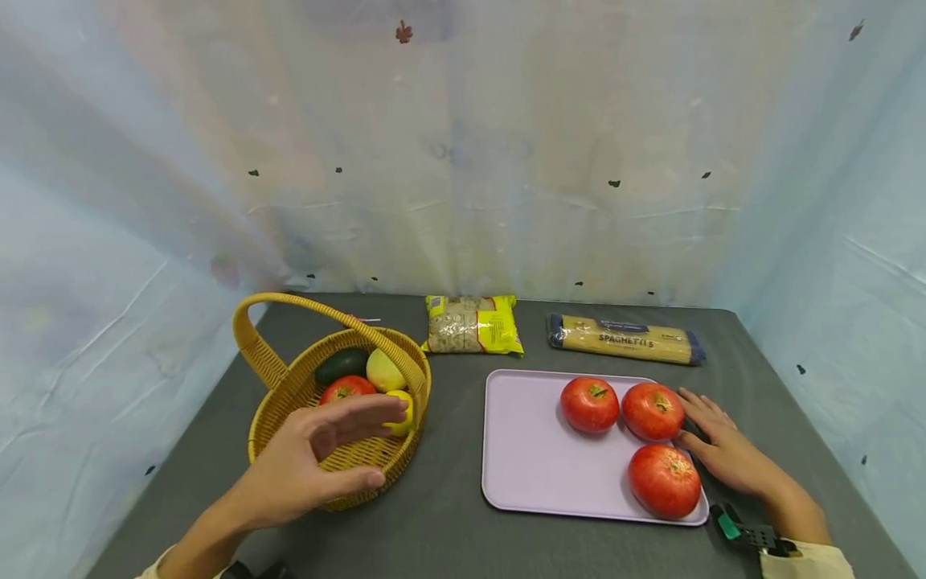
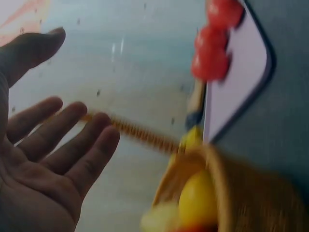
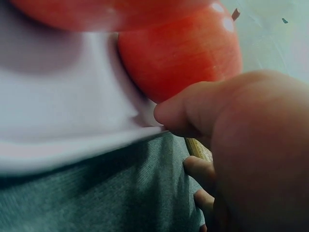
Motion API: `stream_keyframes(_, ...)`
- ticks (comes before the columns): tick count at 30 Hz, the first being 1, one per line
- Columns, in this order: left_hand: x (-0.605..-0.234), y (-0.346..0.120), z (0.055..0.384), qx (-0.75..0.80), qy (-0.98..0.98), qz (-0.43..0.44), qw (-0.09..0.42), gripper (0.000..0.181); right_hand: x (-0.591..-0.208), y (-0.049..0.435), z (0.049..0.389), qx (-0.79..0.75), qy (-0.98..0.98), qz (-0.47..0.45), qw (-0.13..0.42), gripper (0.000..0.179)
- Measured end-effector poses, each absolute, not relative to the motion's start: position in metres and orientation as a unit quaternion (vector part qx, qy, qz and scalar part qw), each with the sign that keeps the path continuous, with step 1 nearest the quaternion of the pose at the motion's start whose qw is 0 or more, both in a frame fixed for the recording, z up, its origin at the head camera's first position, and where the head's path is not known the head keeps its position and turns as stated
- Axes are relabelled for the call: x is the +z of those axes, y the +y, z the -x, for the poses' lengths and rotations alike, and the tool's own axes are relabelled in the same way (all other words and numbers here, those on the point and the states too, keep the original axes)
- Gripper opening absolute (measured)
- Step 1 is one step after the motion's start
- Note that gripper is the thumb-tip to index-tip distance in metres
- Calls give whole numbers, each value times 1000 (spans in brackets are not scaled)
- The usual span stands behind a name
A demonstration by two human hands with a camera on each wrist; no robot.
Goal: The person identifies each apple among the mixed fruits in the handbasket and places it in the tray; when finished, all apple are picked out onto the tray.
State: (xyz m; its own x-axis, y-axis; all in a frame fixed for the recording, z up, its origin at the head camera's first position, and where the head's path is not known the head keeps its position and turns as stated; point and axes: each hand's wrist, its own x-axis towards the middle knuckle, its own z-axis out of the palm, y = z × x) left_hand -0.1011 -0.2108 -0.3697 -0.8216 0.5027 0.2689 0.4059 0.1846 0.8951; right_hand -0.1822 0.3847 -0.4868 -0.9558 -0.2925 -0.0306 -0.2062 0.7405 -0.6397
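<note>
My left hand hovers over the front of a yellow wicker basket, thumb and fingers spread with nothing between them. Inside the basket lie a red apple, a dark green fruit, a pale yellow-green fruit and a yellow fruit, partly hidden by that hand in the head view. At the right side of a pale lilac tray, my right hand has its thumb at the rim, close beside an apple; its other fingers extend outside the tray. Three red apples sit on the tray's right half.
Behind the tray lies a spaghetti pack. A yellow and clear bag of pale dry food is at the back middle, right of the basket. The dark grey table is bounded by hanging plastic sheets at the back and sides.
</note>
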Motion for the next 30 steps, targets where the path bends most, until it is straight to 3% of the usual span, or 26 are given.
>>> stream_keyframes(7, -369, -262, 102, 543, 791, -279, 15, 69, -487, 385, 182, -332, 931, 134, 62, 65)
stream_keyframes(14, -390, -292, 124, 577, 767, -281, 5, 60, -489, 383, 182, -331, 933, 131, 59, 65)
stream_keyframes(23, -420, -303, 150, 530, 823, -203, -35, 52, -487, 381, 180, -337, 930, 133, 63, 64)
stream_keyframes(30, -429, -296, 162, 460, 873, -161, -32, 57, -485, 382, 181, -337, 930, 129, 67, 65)
